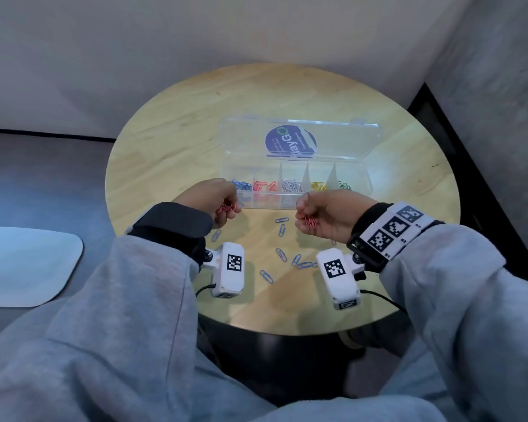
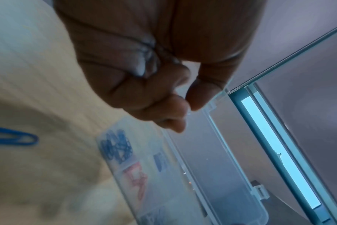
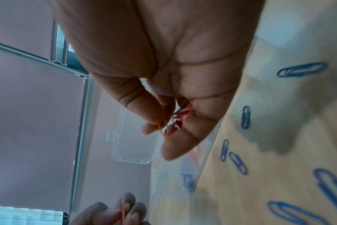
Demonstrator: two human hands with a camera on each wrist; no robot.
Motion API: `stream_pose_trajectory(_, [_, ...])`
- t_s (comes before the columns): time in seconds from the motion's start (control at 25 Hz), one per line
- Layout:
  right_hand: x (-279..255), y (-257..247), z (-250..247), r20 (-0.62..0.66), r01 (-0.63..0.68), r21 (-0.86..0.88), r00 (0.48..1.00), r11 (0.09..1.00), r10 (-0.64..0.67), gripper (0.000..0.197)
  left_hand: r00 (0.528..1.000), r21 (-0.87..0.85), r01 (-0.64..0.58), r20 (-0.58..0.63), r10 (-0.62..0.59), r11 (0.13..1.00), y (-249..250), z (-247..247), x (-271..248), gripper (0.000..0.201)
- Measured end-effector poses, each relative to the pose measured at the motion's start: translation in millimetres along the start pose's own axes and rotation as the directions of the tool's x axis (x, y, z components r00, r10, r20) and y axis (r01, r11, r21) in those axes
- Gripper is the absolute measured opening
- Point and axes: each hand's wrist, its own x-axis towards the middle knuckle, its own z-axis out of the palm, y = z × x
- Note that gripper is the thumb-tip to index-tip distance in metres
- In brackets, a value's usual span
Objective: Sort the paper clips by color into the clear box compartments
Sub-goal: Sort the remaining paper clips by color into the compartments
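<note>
Both hands hover just in front of the clear box [image 1: 296,181], each grip clamped on a small bunch of pink paper clips — the left hand [image 1: 209,197] on one bunch [image 1: 226,207], the right hand [image 1: 323,213] on another [image 1: 309,221]. The box's lid stands open; blue, pink, white, yellow and green clips fill separate compartments. Loose blue paper clips [image 1: 282,254] lie on the round wooden tabletop [image 1: 180,123] between the wrists.

A round wooden table [image 1: 378,123] stands against a pale wall [image 1: 195,32] (a white tray-like object [image 1: 28,266] lies left).
</note>
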Motion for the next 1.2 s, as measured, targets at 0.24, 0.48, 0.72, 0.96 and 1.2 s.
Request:
stream_pose_trajectory(0.24, [19.0, -39.9, 12.9, -0.095, 0.093, 0.235, 0.993, 0.968, -0.072, 0.025, 0.999, 0.054, 0.032, -0.018, -0.031, 0.998, 38.5, 1.7, 8.3, 0.023])
stream_pose_trajectory(0.48, [42.4, -57.1, 22.9, -0.048, 0.067, 0.256, 0.997, 0.964, -0.057, 0.020, 0.998, 0.009, 0.052, 0.031, -0.053, 0.999, 62.2, 24.8, 34.5, 0.012])
stream_pose_trajectory(0.72, [39.6, -50.4, 15.0, -0.030, 0.059, 0.194, 0.998, 0.979, -0.054, 0.042, 0.998, -0.053, -0.016, 0.061, 0.019, 0.998, 55.1, 38.2, 45.6, 0.019])
stream_pose_trajectory(0.96, [13.3, -35.9, 7.2, -0.076, 0.169, -0.332, 0.976, 0.928, -0.205, 0.015, 0.999, 0.317, -0.041, 0.004, 0.042, 0.948, 38.1, 16.4, 33.2, 0.021])
stream_pose_trajectory(1.2, [-0.9, 7.3, -7.2, 0.060, 0.117, -0.956, 0.976, 0.269, -0.210, 0.029, 0.991, 0.860, 0.133, -0.128, -0.043, 0.493, -19.4, -23.3, 38.7, 0.029])
